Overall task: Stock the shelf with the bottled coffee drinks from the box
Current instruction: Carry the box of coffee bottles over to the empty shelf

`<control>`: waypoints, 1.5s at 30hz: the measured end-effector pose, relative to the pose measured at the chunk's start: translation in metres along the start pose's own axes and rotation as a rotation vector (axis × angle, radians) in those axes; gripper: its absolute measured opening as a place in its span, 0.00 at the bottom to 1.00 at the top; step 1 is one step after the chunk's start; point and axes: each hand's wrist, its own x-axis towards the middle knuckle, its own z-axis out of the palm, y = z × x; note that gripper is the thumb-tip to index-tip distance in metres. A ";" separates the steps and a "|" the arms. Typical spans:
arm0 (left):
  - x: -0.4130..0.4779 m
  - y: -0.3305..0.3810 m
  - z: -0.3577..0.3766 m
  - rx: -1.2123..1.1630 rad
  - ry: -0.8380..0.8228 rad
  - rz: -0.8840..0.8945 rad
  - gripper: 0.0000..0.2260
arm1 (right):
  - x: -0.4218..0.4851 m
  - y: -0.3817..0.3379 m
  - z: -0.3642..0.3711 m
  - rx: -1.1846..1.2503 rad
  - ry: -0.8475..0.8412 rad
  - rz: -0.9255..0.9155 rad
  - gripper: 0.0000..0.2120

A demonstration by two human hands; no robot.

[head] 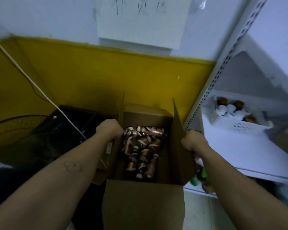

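An open cardboard box [145, 201] stands below me with its flaps up. Inside lie several bottled coffee drinks [142, 150], brown with white caps, jumbled on their sides. My left hand [109, 130] is closed on the box's left flap. My right hand [194, 141] grips the right flap. The white shelf [239, 146] is to the right of the box, at about the height of my right hand.
A white perforated basket [236, 125] with several bottles sits at the back of the shelf. A perforated shelf upright [223, 72] rises beside the box. A dark crate [65, 130] and a white cable [40, 90] lie left. Green bottles [199, 178] sit on a lower shelf.
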 end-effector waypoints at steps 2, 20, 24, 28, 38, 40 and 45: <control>-0.030 -0.011 -0.015 -0.032 0.093 0.060 0.10 | -0.040 -0.002 -0.011 0.000 0.045 0.007 0.12; -0.289 -0.104 0.047 -0.029 0.005 0.117 0.12 | -0.290 0.062 0.001 -0.160 0.027 -0.033 0.15; -0.356 -0.127 0.099 -0.116 -0.098 0.016 0.15 | -0.330 0.093 0.040 -0.189 -0.084 -0.125 0.09; -0.430 -0.162 0.155 -0.124 -0.130 -0.054 0.06 | -0.373 0.111 0.087 -0.276 -0.176 -0.181 0.08; -0.591 -0.315 0.267 -0.341 -0.270 -0.446 0.08 | -0.473 0.079 0.220 -0.375 -0.419 -0.371 0.12; -0.630 -0.357 0.293 -0.382 -0.291 -0.521 0.12 | -0.500 0.061 0.250 -0.399 -0.448 -0.412 0.10; -0.733 -0.464 0.351 -0.468 -0.169 -0.650 0.15 | -0.596 0.001 0.324 -0.524 -0.460 -0.567 0.10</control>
